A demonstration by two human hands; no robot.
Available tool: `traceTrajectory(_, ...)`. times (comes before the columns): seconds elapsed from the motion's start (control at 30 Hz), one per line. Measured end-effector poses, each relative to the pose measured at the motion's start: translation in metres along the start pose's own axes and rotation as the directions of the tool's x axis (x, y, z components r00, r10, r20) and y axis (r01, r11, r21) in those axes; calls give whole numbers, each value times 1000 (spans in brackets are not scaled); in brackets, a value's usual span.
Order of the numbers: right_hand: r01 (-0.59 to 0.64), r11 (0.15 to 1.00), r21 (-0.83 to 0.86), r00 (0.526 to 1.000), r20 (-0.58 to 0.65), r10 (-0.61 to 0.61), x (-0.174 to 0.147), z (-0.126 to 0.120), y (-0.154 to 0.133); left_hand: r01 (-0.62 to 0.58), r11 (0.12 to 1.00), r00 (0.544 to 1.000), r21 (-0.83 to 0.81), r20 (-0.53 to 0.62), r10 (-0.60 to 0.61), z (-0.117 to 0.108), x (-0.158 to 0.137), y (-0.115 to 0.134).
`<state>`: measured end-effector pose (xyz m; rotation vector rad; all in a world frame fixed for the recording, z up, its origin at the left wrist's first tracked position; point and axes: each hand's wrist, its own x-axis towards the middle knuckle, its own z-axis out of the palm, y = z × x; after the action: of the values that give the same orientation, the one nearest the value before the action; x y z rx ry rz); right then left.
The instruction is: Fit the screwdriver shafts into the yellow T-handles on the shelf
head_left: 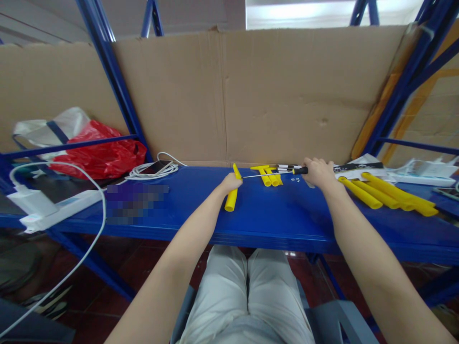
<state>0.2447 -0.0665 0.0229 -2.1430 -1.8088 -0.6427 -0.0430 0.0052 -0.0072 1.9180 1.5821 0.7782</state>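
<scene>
My left hand (232, 182) is closed around a yellow plastic tube with a narrow top piece (231, 200), held just over the blue shelf top (201, 205). My right hand (319, 172) grips the black and yellow handle of a screwdriver (272, 174). Its long thin shaft points left, and the tip meets the yellow piece beside my left fingers. Whether a screw sits at the tip is too small to see. Several yellow T-shaped pieces (266, 177) lie behind the shaft. Tiny light bits (295, 179), perhaps screws, are scattered near my right hand.
Several yellow tubes (373, 193) lie at the right by a white power strip (419, 177). Coiled white cable (150, 171), a red plastic bag (103, 150) and another power strip (68, 210) are at the left. A cardboard panel (272, 95) stands behind, between blue posts.
</scene>
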Motion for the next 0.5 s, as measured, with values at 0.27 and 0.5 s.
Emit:
traceTrajectory(0.27, 41, 999, 26, 999, 22, -41, 4, 5, 8, 6, 1000, 1000, -5, -5, -6, 0, 0, 0)
traceTrajectory(0.5, 29, 999, 38, 998, 57, -31, 4, 3, 9, 1, 1000, 1000, 1, 0, -1, 0, -1, 1)
